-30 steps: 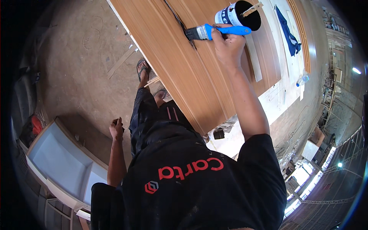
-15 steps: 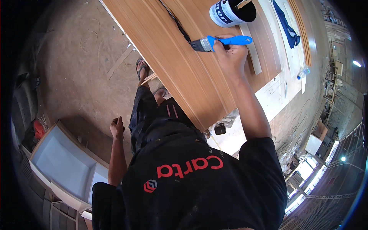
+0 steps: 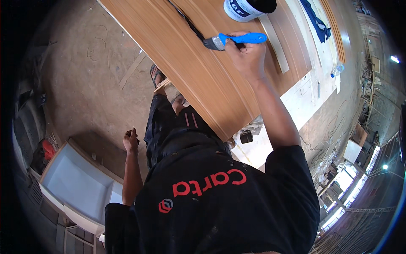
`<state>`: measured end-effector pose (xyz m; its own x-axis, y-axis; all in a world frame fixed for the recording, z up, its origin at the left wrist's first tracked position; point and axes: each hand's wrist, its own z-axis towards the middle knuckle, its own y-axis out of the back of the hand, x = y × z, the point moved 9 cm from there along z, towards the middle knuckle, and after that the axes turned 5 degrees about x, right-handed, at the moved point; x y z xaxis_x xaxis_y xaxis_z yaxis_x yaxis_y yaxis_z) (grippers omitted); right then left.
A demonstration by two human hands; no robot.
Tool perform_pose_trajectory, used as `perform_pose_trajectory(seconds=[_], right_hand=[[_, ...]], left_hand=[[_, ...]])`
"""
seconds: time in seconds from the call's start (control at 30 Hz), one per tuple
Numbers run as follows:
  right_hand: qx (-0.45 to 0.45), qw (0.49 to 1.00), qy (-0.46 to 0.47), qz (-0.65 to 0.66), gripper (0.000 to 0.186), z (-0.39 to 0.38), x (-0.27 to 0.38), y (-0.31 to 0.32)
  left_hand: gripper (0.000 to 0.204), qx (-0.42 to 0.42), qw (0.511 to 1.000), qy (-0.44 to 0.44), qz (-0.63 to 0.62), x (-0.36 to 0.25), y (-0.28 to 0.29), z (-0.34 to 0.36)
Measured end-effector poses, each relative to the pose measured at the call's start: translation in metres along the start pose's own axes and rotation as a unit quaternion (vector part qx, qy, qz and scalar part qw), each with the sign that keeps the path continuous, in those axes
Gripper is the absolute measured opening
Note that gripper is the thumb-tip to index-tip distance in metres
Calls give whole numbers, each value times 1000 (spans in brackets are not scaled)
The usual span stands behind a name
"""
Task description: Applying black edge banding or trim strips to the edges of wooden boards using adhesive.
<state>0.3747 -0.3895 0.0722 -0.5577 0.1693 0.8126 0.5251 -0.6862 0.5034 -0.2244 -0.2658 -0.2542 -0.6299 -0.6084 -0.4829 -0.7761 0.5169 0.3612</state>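
My right hand (image 3: 247, 59) grips a paintbrush (image 3: 249, 38) by its blue handle. The brush's dark bristles touch a wood-grain panel (image 3: 228, 89) at the near end of a wet-looking black stripe (image 3: 186, 20), which follows a groove. Just beyond this hand stands a white and dark blue bucket (image 3: 242, 11), dark inside and cut off by the upper edge. My left hand (image 3: 131, 140) hangs low beside my leg, over the floor, with its fingers curled. A dark patch shows at its fingers, but whether it holds anything is unclear.
A pale wood strip (image 3: 274, 42) lies on the panel right of my hand. Dark blue cloth (image 3: 315, 21) and a clear bottle (image 3: 337, 70) are further right. A box-like white cabinet piece (image 3: 78, 173) sits at lower left. Thin sticks (image 3: 161, 84) jut near my foot.
The view has shifted slightly, so panel and bucket appear higher and further left. The brush has moved slightly toward me along the groove, still at the black stripe's end. My left hand stays low.
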Motion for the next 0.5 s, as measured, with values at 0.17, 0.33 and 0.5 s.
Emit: perform_pose_trajectory(seconds=[0.17,0.33,0.5], right_hand=[[14,999,-19,-32,11,-14,5,11],[-40,998,39,-19,12,-1,11,7],[-27,998,52,-14,14,-2,8,0]], left_hand=[[33,-1,1000,0,2,4,0,1],[33,2,1000,-6,15,1,3,7],[33,8,999,-11,29,-3,4,13]])
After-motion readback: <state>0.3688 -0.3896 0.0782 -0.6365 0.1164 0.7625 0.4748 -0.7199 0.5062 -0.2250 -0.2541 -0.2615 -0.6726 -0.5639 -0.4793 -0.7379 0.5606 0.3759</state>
